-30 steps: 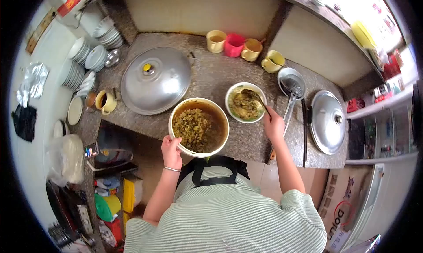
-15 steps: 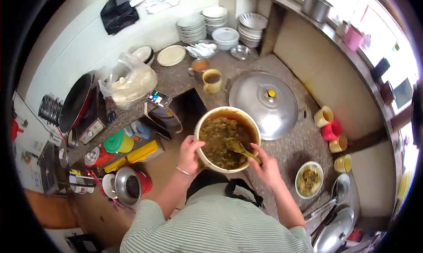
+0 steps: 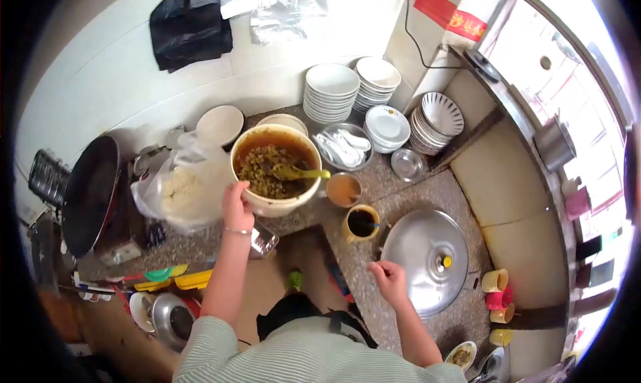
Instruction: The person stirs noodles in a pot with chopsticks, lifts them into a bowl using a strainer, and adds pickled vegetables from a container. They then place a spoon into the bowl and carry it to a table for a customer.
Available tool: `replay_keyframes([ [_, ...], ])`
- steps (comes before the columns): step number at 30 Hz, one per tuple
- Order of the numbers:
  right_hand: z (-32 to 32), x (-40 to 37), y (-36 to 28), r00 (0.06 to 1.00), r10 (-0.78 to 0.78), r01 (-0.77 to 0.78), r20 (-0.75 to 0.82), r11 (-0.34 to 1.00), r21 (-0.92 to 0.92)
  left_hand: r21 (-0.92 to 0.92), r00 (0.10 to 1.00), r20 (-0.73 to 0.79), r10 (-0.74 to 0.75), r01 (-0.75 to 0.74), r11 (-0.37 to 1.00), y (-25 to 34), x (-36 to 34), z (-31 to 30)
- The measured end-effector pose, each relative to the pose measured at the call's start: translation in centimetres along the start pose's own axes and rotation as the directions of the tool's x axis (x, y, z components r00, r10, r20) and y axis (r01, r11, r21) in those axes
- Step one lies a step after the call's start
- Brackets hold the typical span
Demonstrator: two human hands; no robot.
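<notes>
My left hand (image 3: 238,208) grips the near left rim of a deep cream bowl (image 3: 283,208), over the counter's back edge. Chopped greens in brownish liquid (image 3: 267,166) lie inside it. A yellow-green spoon (image 3: 297,173) rests in the greens, its handle reaching over the right rim. Apart from the bowl, my right hand (image 3: 389,281) hovers left of a large metal lid (image 3: 427,256), fingers curled and nothing visible in them. Close to the bowl are a clear plastic bag with something pale inside (image 3: 183,193), a cup of orange-brown contents (image 3: 344,190) and a yellow mug of dark liquid (image 3: 361,223).
Stacked white bowls (image 3: 332,93) and a metal dish of white spoons (image 3: 344,147) stand along the wall. A dark wok (image 3: 92,196) is at the left. Below my left wrist lies a phone (image 3: 264,240). Several mugs (image 3: 495,281) line the right, near a small food bowl (image 3: 461,355).
The bowl has moved from in front of my body to the back left of the counter. My right hand has let go of its rim and the spoon. The view has shifted.
</notes>
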State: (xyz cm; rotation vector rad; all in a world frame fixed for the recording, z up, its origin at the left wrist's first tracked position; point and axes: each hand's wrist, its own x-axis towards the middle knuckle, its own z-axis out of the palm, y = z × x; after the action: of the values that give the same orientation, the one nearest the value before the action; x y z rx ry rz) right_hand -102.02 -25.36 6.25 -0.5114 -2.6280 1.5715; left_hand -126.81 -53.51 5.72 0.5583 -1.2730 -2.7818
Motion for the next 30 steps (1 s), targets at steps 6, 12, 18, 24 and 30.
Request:
replay_keyframes([
  [6,0.2,12.6,-2.8,0.961,-0.009,0.038,-0.275,0.994,0.102,-0.066,0.989,-0.142,-0.051,0.042,0.997,-4.8,15.6,5.4],
  [12,3.3,27.7,-4.4,0.985,-0.118,0.088,-0.125,0.970,-0.224,-0.130,0.971,-0.201,-0.132,0.107,0.986,-9.0,21.9,5.7],
  [18,9.3,39.7,-4.4,0.988,-0.154,0.132,-0.030,0.921,-0.366,-0.080,0.969,-0.199,-0.144,0.131,0.988,-10.0,23.6,5.1],
  [24,12.7,42.0,-3.4,0.966,-0.239,0.256,0.101,0.813,-0.522,0.071,0.976,-0.164,-0.146,0.159,0.985,-10.4,21.9,3.6],
  [30,6.7,41.4,-1.5,0.988,-0.083,0.037,-0.129,0.947,-0.321,-0.024,0.947,-0.037,-0.320,0.319,0.948,-8.2,15.0,1.2],
])
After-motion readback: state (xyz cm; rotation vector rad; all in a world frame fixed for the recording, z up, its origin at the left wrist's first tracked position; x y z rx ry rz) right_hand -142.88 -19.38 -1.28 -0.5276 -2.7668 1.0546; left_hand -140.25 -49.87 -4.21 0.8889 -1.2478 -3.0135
